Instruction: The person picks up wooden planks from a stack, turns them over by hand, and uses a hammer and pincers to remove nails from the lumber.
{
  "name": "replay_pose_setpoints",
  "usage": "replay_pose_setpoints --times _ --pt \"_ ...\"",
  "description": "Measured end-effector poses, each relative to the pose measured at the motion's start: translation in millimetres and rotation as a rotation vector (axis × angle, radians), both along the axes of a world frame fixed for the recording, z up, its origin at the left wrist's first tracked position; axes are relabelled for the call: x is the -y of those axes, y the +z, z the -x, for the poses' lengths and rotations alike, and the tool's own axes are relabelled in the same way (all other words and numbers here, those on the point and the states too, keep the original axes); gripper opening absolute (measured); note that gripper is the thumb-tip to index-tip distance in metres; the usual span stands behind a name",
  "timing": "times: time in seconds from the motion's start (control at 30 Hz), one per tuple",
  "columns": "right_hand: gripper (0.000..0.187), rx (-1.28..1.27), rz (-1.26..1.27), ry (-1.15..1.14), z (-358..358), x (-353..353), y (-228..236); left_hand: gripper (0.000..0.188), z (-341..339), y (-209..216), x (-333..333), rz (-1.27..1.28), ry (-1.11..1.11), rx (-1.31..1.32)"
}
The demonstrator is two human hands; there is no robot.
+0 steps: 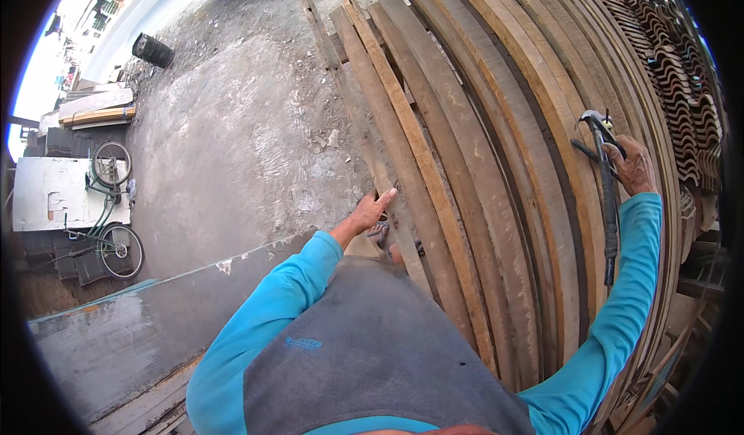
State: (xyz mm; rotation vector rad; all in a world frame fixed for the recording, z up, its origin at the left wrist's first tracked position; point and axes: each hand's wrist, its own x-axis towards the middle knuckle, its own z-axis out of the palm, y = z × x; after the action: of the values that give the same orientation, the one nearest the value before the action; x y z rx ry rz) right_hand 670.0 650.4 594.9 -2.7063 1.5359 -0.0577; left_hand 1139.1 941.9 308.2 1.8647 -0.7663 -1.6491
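My left hand (370, 210) is closed around the edge of a long, narrow, weathered plank (353, 117), its thumb lying on top. The plank slants away from me, along the left side of a stack of lumber. Over the stack at the right, my right hand (635, 167) grips a hammer (609, 210) with a metal claw head and a dark, wrapped-looking handle pointing back toward me. Beside the hammer's head a second black handle (583, 150) sticks out by my fingers; its kind I cannot make out. My feet are partly hidden below the plank.
Long wooden beams (496, 148) lie side by side on my right. Beyond them stand rows of curved roof tiles (674, 70). A green bicycle (108, 202) rests at the left by a white panel (46, 195). Further off is a black bucket (153, 50) on the concrete ground (225, 140).
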Motion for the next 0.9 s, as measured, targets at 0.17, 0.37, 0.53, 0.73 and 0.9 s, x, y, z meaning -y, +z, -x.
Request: replay_pose_setpoints --times 0.17,0.37,0.53,0.73,0.9 --pt "0.051 -0.124 0.178 -0.251 39 0 44 0.083 9 11 8 -0.074 -0.018 0.084" --pt "0.044 -0.330 0.479 -0.344 33 -30 127 0.081 2 -24 -6 0.007 0.127 -0.160" --pt "0.056 0.589 0.457 -0.675 9 -136 114 0.083 -10 0 7 0.008 -0.008 0.123" --pt "0.057 1.424 -0.040 -0.531 -146 -251 -7 0.086 -22 94 -15 -0.183 -0.467 0.110" --pt "0.050 1.518 -0.430 -0.490 -238 -317 -94 0.065 18 120 -47 0.099 -0.281 -0.381"
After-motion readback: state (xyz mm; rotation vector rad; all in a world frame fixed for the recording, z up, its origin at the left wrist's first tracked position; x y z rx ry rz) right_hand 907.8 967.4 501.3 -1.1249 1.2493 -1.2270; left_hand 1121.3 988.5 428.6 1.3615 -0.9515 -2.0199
